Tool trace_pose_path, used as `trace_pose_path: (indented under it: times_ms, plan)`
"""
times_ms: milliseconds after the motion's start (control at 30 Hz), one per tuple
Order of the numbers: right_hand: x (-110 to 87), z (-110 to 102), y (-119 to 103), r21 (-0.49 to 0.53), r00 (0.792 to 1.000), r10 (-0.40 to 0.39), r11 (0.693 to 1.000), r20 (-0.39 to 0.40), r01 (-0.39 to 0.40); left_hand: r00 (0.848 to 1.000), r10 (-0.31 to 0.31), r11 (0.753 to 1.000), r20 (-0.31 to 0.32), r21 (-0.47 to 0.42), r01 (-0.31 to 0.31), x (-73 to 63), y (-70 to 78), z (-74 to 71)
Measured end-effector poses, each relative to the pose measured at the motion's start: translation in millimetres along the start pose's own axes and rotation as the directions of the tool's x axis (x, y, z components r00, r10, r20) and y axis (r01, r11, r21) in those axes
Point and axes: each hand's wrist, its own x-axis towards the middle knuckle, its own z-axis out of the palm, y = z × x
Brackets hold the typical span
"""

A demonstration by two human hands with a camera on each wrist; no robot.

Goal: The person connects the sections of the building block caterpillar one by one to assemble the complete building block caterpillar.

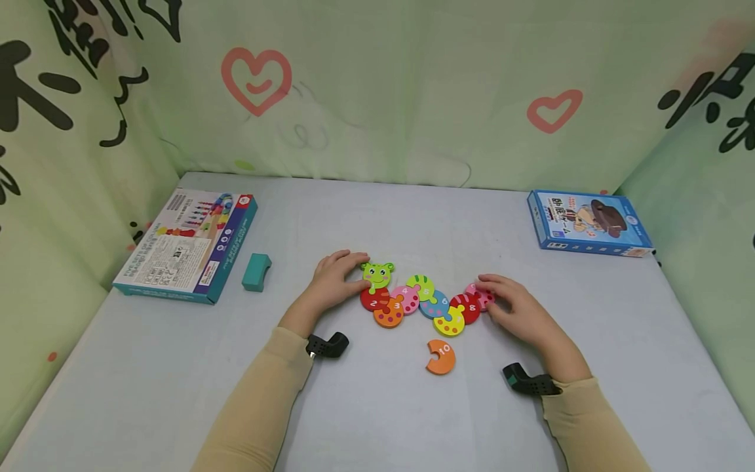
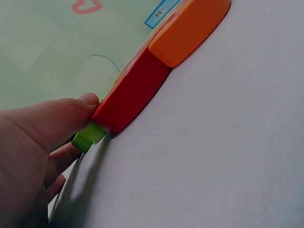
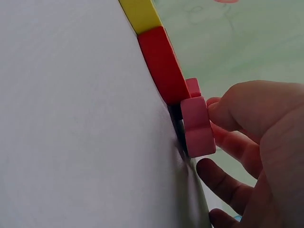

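A caterpillar puzzle of numbered pieces lies across the table, a green smiling head piece (image 1: 377,276) at its left end. My left hand (image 1: 335,280) holds this head at its left side, the thumb by the red piece 2 (image 1: 371,301). From there the row runs through orange, pink, green, blue and yellow (image 1: 448,326) pieces to the red piece 8 (image 1: 470,307). At the right end my right hand (image 1: 520,311) pinches a pink piece (image 3: 198,128), tilted up beside the red one in the right wrist view. An orange piece 10 (image 1: 447,358) lies apart, nearer my body.
A teal-edged puzzle box (image 1: 171,259) lies at the table's left. Between it and my left hand sits a teal notched block (image 1: 256,273). A blue box (image 1: 590,223) is at the back right. Green curtains (image 1: 401,98) enclose the white table (image 1: 377,216).
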Motion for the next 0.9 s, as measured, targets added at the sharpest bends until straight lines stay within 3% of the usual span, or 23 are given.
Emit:
trace_pose_path:
  times_ms: [900]
  plan:
    - [0.7, 3.6, -3.2, -0.076, 1.0, 0.005, 0.997, -0.004, -0.006, 1.0, 0.01, 1.0, -0.002, 0.006, -0.01, -1.6, -0.6, -2.7]
